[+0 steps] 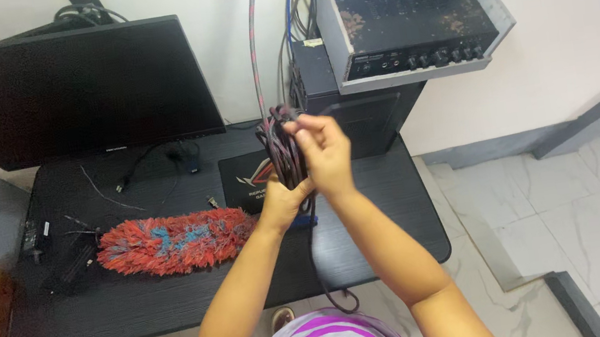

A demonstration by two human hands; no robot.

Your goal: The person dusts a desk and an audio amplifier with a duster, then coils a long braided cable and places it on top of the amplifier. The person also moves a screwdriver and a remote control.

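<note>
A coil of dark braided cable (281, 147) is held upright over the black desk (177, 298). My left hand (285, 202) grips the bottom of the coil. At the top of the coil, my right hand (325, 153) has its fingers closed on a strand. One strand of the cable (255, 40) runs straight up along the wall. A loose loop (329, 283) hangs below the desk's front edge.
A dark monitor (67, 92) stands at the back left. A red and blue fluffy duster (169, 243) lies on the desk, with a black mouse pad (246, 180) behind it. A black computer tower (363, 111) carries an old amplifier box (411, 9). White tile floor (561, 217) lies right.
</note>
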